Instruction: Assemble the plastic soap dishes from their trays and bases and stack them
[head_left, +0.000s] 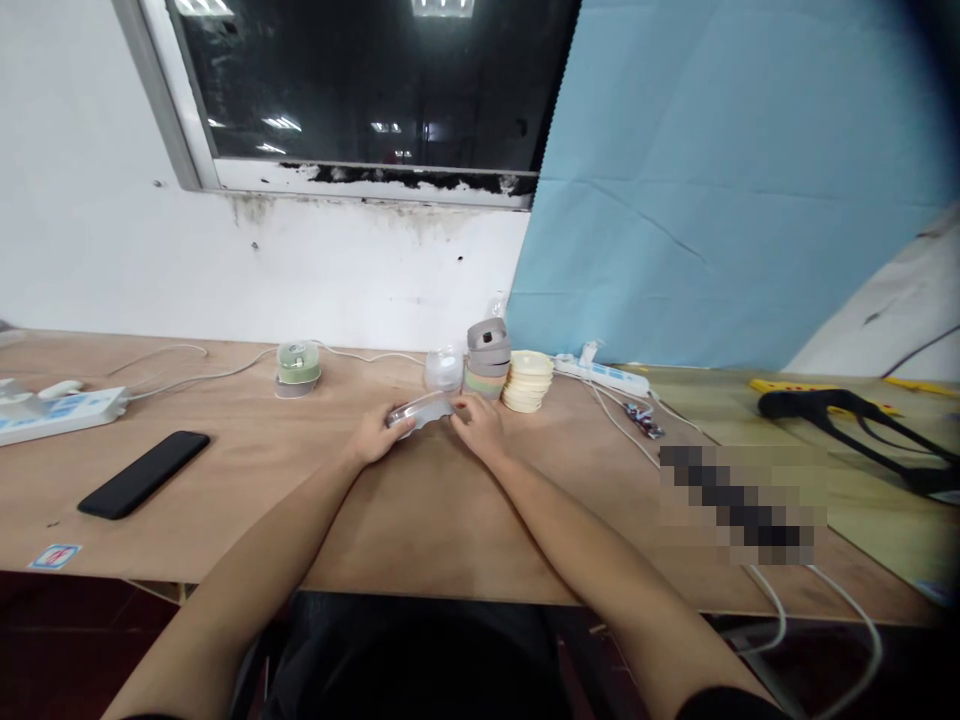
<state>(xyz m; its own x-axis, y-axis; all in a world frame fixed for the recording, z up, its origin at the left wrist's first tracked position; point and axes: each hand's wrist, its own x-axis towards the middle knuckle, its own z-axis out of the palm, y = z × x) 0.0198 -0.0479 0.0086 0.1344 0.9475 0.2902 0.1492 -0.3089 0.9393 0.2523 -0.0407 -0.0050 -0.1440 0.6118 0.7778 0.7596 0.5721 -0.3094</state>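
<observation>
You sit at a wooden table [420, 545], both forearms reaching forward over it; places are given from the cream stack [528, 382] of shallow round pieces. Nearest you, far to its left, a sticker [55, 556] lies by the front edge, and beyond that a black phone [142, 474] lies flat. Your left hand [373, 434], left of the cream stack and nearer you, grips one end of a clear cover [421, 407]. Your right hand [478, 426], just nearer than the stack and to its left, pinches the cover's other end. You cannot tell whether the cover touches the table. Far left of the stack is a white power strip [64, 415]; far right, a black strap [832, 408]. Just beside the stack, on its left, stand grey rings [489, 350], then clear cups [444, 370]. Behind everything rises a white wall [337, 270], with a blue sheet [697, 200] behind the stack's right.
</observation>
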